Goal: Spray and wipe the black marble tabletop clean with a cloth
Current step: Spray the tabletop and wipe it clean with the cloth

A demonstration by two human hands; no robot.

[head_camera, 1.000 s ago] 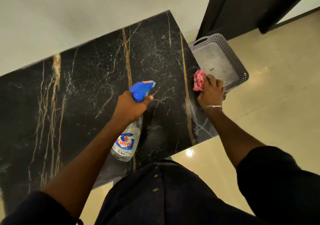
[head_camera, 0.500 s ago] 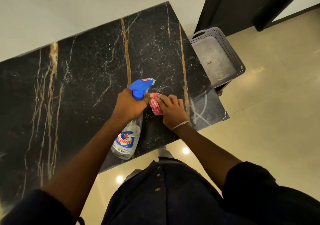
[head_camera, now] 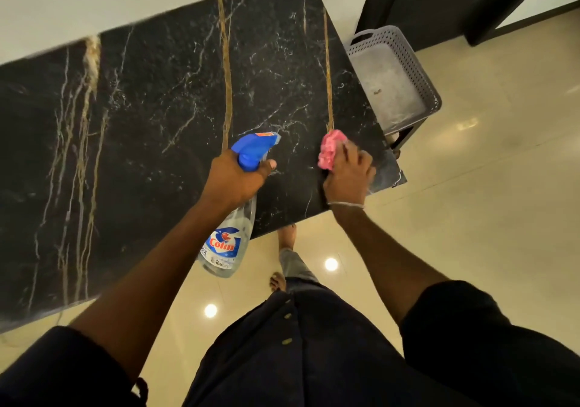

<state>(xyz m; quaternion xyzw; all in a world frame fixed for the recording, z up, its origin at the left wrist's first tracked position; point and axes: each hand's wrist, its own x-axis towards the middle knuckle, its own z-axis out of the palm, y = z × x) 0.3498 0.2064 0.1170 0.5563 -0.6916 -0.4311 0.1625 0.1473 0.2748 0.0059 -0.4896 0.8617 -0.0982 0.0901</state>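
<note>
**Desk wipe, right end: cloth on its outward stroke**

- **Desk** (head_camera: 157,108): black marble with gold and white veins. A paler, streaky patch lies at its near right corner, probably spray film not yet lifted.
- **Cloth** (head_camera: 329,149): pink and bunched, pressed flat on the desk close to its right end, over the near tip of the right-hand gold vein.
- **Right hand** (head_camera: 348,174): grip closed over the cloth, fingers curled on top and bearing down on the desk.
- **Left hand** (head_camera: 233,177): grip wrapped round the neck of the spray bottle (head_camera: 227,240). It is held above the desk's near edge with the blue nozzle aimed across the desk. The clear body hangs past that edge. Whether a finger rests on the trigger cannot be told.
- **Basket** (head_camera: 433,99): grey and perforated, standing just off the desk's right end, lower than the top.

**Change noted:** a second ago the cloth sat at the desk's right edge. Half a second ago it was drawn in toward the desk's middle front, almost touching the bottle. Now it is back out near the right end. The bottle keeps much the same station over the near edge.

**Reading:** spraying appears paused, and the work in hand is side-to-side wiping of the desk's right end. The long left stretch of the desk looks not yet reached, so the task is likely well short of done.
</note>
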